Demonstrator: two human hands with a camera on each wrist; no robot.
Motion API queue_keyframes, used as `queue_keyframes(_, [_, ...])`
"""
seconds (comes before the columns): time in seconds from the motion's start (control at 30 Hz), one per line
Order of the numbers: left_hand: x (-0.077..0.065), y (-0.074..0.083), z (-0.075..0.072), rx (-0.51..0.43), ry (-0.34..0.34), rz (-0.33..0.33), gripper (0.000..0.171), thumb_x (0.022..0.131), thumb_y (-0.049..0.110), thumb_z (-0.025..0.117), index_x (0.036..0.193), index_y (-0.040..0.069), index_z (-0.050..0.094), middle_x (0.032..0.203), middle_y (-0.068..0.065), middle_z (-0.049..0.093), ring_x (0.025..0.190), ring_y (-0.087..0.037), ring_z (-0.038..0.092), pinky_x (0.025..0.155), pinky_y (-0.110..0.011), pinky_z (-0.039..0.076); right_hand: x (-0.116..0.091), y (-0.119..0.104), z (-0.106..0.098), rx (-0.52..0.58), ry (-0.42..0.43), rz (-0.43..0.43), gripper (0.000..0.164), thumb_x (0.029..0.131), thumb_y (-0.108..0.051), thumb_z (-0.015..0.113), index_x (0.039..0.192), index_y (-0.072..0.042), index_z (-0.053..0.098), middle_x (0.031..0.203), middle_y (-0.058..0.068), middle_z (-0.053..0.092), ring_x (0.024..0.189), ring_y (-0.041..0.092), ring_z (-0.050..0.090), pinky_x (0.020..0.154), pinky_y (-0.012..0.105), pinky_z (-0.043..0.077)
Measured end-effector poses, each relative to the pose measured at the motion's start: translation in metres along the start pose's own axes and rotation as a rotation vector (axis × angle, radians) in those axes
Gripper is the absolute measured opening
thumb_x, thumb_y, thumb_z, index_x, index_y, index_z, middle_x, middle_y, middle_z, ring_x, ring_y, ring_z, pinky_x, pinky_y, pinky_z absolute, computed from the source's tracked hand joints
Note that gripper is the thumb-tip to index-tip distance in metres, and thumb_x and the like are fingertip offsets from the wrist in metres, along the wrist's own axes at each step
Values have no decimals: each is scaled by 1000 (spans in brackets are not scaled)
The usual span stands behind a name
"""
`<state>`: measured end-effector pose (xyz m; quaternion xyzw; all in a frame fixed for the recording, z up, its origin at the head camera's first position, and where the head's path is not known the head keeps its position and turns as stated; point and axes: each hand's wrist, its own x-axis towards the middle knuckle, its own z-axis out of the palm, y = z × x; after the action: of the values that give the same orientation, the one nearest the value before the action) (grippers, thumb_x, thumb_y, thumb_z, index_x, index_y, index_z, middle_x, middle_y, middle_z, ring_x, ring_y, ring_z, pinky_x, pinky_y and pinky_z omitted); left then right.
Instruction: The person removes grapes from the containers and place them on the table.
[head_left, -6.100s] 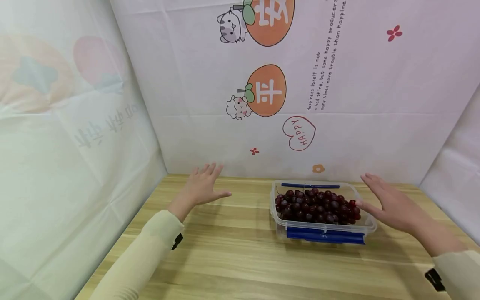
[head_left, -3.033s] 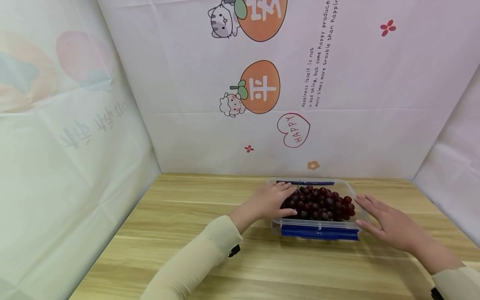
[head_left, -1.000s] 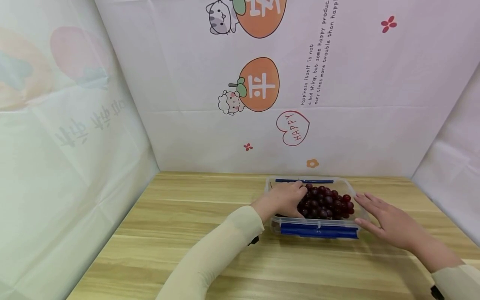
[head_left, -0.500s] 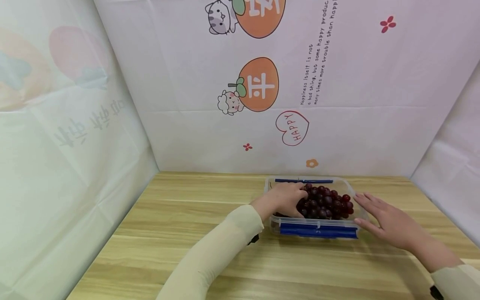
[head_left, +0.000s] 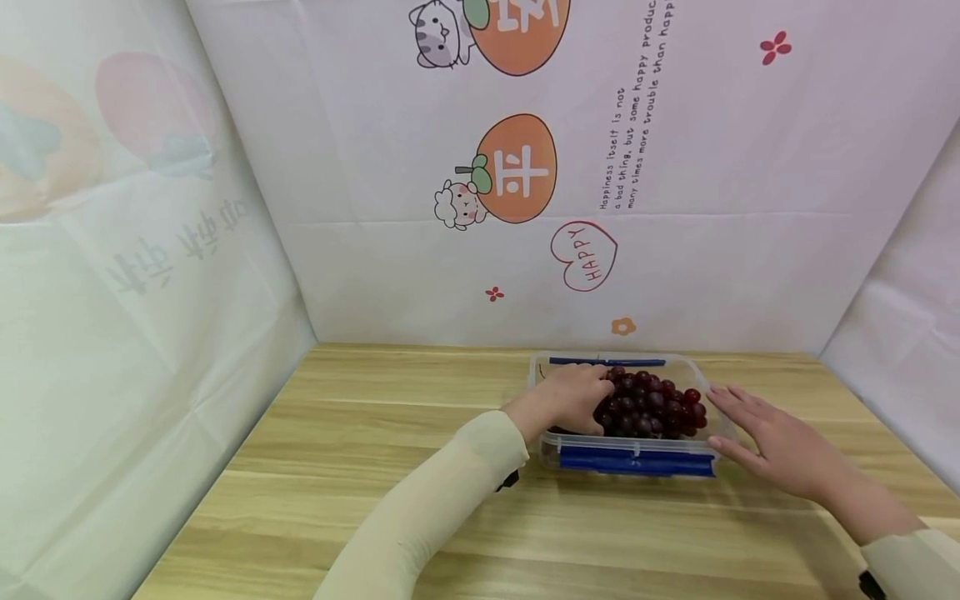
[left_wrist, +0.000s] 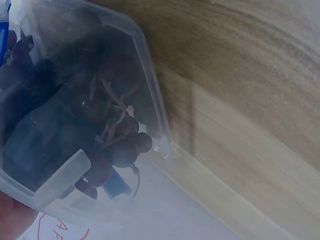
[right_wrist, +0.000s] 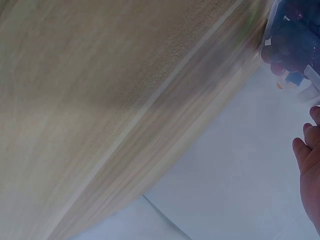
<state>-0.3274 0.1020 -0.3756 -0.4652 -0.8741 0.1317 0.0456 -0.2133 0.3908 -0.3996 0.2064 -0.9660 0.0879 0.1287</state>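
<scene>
Dark red grapes (head_left: 652, 404) fill a clear plastic box (head_left: 551, 452) with blue side clips, its top uncovered. Reaching in from the left, my left hand (head_left: 568, 398) curls its fingers and thumb around the left part of the bunch; its fingertips are partly hidden among the fruit. My right hand (head_left: 787, 450) lies at the box's right end, fingers straight, fingertips at the rim. Through the cloudy wall in the left wrist view, grapes (left_wrist: 97, 170) and a brown stem (left_wrist: 118, 107) show. In the right wrist view, my right hand (right_wrist: 311, 165) appears at the right edge.
The box stands on a wood-grain table (head_left: 360, 475), near its back edge. Behind rises a white printed sheet (head_left: 375, 150); another white sheet (head_left: 150, 350) hangs along the left side, and a third (head_left: 915, 333) along the right.
Over the earlier frames, my left hand came right from beside the box, reached onto the grapes and curled around them. My right hand settled at the box's right end. Both are nearly still over the last second.
</scene>
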Motion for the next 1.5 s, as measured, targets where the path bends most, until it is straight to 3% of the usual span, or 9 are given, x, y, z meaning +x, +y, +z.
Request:
queue_keyframes(0.23, [1, 3, -3, -10, 19, 6, 55, 82, 55, 71, 125, 21, 64, 141, 3, 49, 128, -13, 47, 101, -24, 40, 0, -1, 0, 5, -7, 5, 70, 94, -38, 63, 150, -6, 35, 146, 30, 36, 128, 53, 36, 93, 69, 34])
queue_keyframes(0.57, [-4, 3, -4, 15, 76, 50, 36, 83, 46, 74, 107, 20, 67, 120, 5, 60, 108, -10, 57, 90, -21, 47, -1, 1, 1, 6, -2, 8, 71, 94, -38, 63, 151, -7, 34, 146, 31, 35, 127, 53, 36, 92, 69, 34])
queue_keyframes(0.73, [-6, 1, 0, 28, 143, 58, 35, 85, 38, 74, 112, 17, 67, 127, 2, 57, 114, -12, 55, 93, -20, 45, -1, 1, 2, 2, -5, 10, 71, 94, -38, 62, 152, -8, 33, 146, 30, 34, 127, 54, 36, 92, 70, 34])
queue_keyframes(1.0, [-15, -1, -1, 126, 227, 61, 57, 89, 41, 69, 138, 15, 55, 133, -1, 56, 121, -12, 53, 97, -19, 43, -2, 1, 3, 18, 11, 5, 71, 95, -36, 63, 152, -9, 31, 146, 31, 35, 127, 55, 36, 92, 71, 33])
queue_keyframes(1.13, [-20, -1, -2, 179, 267, 85, 64, 90, 42, 68, 143, 11, 48, 135, -2, 55, 122, -13, 52, 98, -19, 42, -2, 1, 2, 17, 14, 4, 71, 95, -36, 63, 153, -9, 31, 146, 31, 35, 127, 55, 35, 92, 71, 32])
queue_keyframes(1.27, [-24, -2, 0, 245, 349, 136, 59, 93, 36, 65, 143, 9, 48, 133, -3, 57, 119, -13, 54, 96, -18, 43, -2, 1, 3, 21, 10, 6, 71, 95, -36, 62, 153, -9, 30, 146, 31, 34, 127, 55, 35, 92, 71, 31])
queue_keyframes(1.5, [-29, -5, 6, 348, 622, 185, 36, 99, 20, 51, 132, 10, 61, 127, -2, 63, 115, -13, 58, 97, -21, 44, -2, 1, 3, 37, 12, 6, 70, 96, -36, 61, 153, -10, 30, 147, 30, 34, 129, 55, 33, 95, 71, 29])
